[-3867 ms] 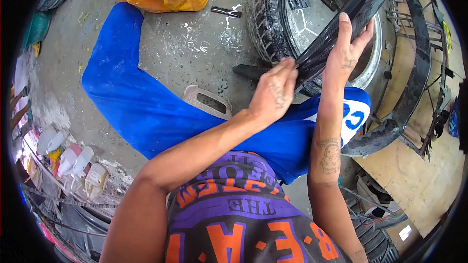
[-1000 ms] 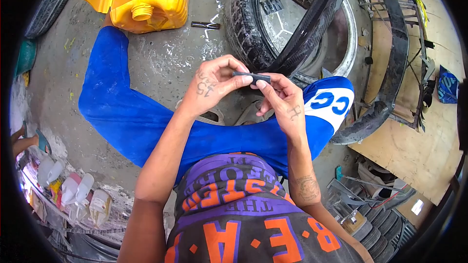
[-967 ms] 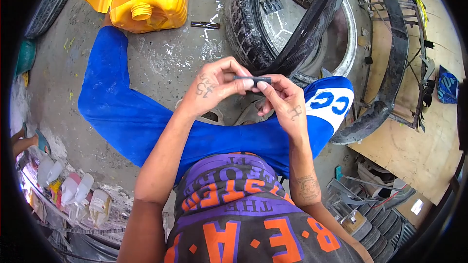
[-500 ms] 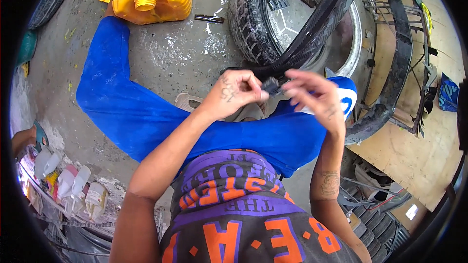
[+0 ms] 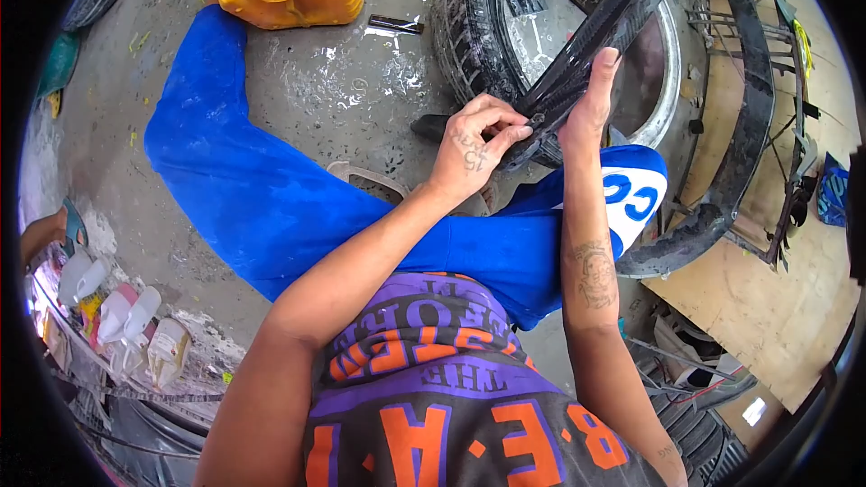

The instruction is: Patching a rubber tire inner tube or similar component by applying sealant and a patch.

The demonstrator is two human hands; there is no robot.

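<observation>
A long, glossy black carbon-fibre part [image 5: 618, 13] slants from the upper right down toward my lap, across a tyre. My right hand [image 5: 588, 110] lies along its right side near the lower end, thumb pointing up; its other fingers are hidden by the part. At the part's lower left edge, my left hand [image 5: 476, 146] pinches thumb and fingers together, touching the surface. What sits between those fingertips is too small and covered to make out.
The worn tyre [image 5: 462, 32] lies on the grey floor ahead. Left of it are a cut yellow jerrycan [image 5: 293, 0] and a flat black piece [image 5: 395, 25]. A curved black strip [image 5: 756, 63] and plywood [image 5: 722, 325] are at right; plastic bottles [image 5: 117, 311] stand lower left.
Both hands have come to the part's lower end. Before, they were apart in front of it, the left pinching a small black piece. The right now rests against the part.
</observation>
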